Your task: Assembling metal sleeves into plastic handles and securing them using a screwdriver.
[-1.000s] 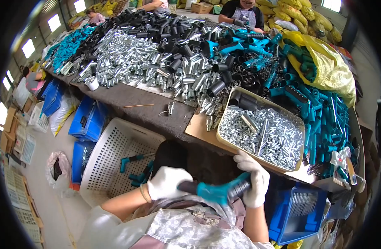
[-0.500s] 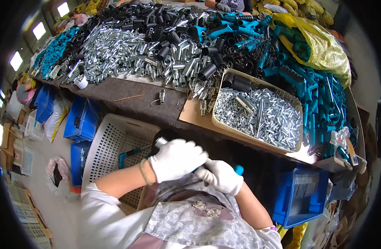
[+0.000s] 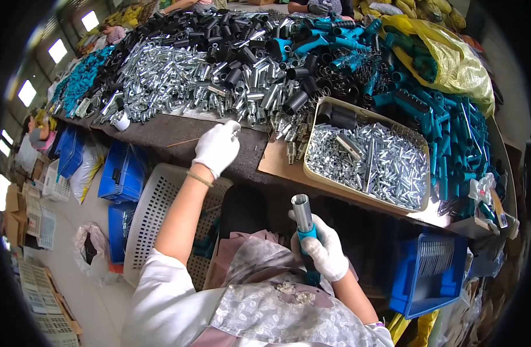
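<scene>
Right hand (image 3: 326, 254) holds metal tube (image 3: 303, 215) upright, open end up.

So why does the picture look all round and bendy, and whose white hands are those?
The camera sits on a person's head and looks down, and its wide lens bends the edges. The hands are that person's own, in white gloves. The left hand reaches out over the table toward a big pile of shiny metal tubes. The right hand holds a metal tube with a teal grip upright. A tray of small silver parts and teal plastic pieces lie nearby.
</scene>
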{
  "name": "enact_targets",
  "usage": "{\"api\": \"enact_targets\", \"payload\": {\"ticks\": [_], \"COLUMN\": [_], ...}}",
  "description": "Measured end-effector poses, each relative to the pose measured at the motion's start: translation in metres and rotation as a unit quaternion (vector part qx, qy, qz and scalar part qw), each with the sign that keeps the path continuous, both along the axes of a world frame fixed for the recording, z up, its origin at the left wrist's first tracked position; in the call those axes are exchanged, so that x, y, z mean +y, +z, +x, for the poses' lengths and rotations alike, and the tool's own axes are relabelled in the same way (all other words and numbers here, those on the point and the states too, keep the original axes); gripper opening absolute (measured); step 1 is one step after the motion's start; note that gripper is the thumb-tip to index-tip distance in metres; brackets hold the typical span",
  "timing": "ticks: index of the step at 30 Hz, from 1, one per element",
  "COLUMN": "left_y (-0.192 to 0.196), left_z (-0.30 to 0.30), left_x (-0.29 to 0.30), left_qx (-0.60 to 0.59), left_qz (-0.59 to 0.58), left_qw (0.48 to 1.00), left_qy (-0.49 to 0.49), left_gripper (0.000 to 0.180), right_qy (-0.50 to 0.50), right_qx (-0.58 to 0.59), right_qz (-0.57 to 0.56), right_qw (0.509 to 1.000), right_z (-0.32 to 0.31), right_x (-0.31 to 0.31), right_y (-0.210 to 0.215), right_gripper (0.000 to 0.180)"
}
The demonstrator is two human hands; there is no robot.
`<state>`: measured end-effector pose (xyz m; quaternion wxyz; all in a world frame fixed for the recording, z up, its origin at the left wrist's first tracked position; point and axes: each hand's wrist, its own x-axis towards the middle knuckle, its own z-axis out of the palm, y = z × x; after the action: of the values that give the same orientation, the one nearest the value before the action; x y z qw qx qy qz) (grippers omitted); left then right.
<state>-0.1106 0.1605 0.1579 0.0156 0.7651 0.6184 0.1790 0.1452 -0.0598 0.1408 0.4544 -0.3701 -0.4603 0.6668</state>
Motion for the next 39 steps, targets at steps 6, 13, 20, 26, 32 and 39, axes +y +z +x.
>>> {"api": "enact_targets", "payload": {"ticks": [6,13,20,26,32,39], "left_y": [0.029,0.041,0.038,0.042,0.038,0.024], "left_z": [0.012,0.028,0.035,0.038,0.035,0.060], "left_x": [-0.078,-0.140,-0.142,-0.138,-0.127,-0.135], "left_qx": [-0.515,-0.448,-0.363,-0.261,-0.290,-0.348], "left_qz": [-0.223,-0.392,-0.324,-0.117,-0.096,-0.296], "left_qw": [0.823,0.796,0.849,0.839,0.879,0.855], "left_qy": [-0.088,-0.108,-0.204,-0.463,-0.365,-0.245], "left_gripper": [0.029,0.025,0.018,0.029,0.060,0.015], "right_qy": [-0.100,-0.071,-0.088,0.077,-0.023,-0.074], "right_qx": [-0.219,-0.474,-0.540,-0.253,-0.348,-0.530], "right_qz": [0.160,0.260,0.317,0.057,0.081,0.197], "right_qw": [0.957,0.838,0.775,0.963,0.934,0.822], "right_z": [0.002,0.005,0.008,0.029,0.026,0.026], "right_x": [0.012,0.010,0.001,0.001,-0.003,-0.007], "right_y": [0.004,0.007,0.012,0.015,0.013,0.007], "right_gripper": [0.059,0.052,0.048,0.039,0.037,0.035]}}
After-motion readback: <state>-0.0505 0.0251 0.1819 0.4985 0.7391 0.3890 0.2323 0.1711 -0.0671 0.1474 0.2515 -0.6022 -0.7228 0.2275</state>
